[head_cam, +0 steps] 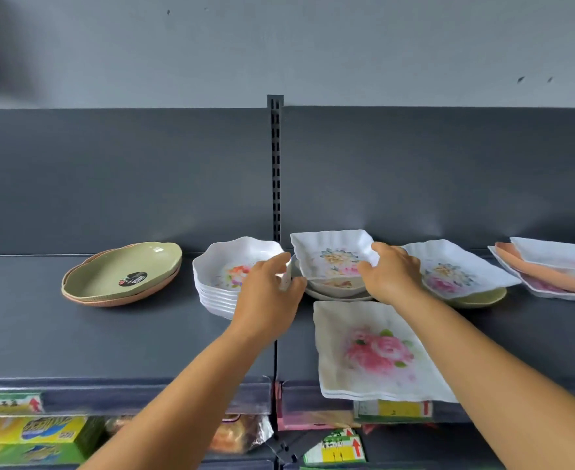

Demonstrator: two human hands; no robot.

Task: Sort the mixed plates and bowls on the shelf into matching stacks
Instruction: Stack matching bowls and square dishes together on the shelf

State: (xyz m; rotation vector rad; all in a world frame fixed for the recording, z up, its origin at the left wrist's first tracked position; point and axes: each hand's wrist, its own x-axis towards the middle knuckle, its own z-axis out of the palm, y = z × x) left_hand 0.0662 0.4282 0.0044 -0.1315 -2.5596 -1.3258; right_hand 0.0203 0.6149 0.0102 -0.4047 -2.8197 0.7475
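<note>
On the dark grey shelf, L hand cups the rim of a stack of white scalloped floral bowls near centre, fingers curled. R hand, at 3 o'clock of it, grips a white wavy-edged square floral dish atop other bowls. Green oval dish on a peach one at 9 o'clock; white square rose-print plate at 5.

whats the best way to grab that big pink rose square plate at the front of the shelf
Take the pink rose plate by its near edge, coming from the front. It lies flat on what looks like another matching plate, so its sides sit low, but the near edge juts past the shelf lip, leaving room for fingers underneath and a thumb on top.
</note>
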